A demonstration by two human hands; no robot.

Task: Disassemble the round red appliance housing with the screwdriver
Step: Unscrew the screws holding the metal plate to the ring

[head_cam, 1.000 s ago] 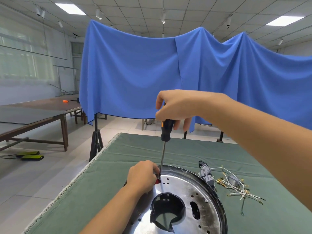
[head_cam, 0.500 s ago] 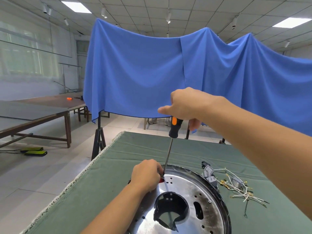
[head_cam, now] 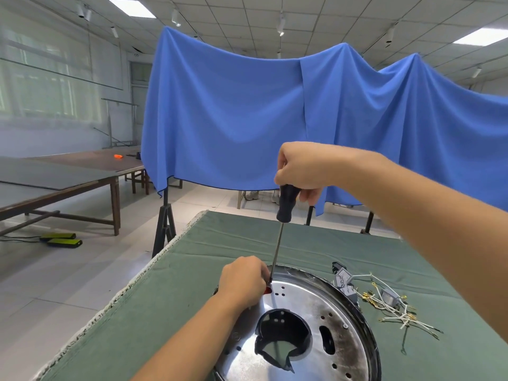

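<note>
right hand [head_cam: 301, 167] grips screwdriver [head_cam: 283, 213]; left hand [head_cam: 243, 279] pinches its tip on housing [head_cam: 338, 320]

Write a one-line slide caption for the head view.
Right hand drives screwdriver into round housing; left hand steadies its tip.

From my seat, open green cloth [head_cam: 209, 270] left of and beyond the housing [head_cam: 324, 320], loose wires [head_cam: 395, 306] and a grey connector [head_cam: 343, 279] cluttering its right, screwdriver [head_cam: 280, 235] and both forearms barring its near-left rim
</note>
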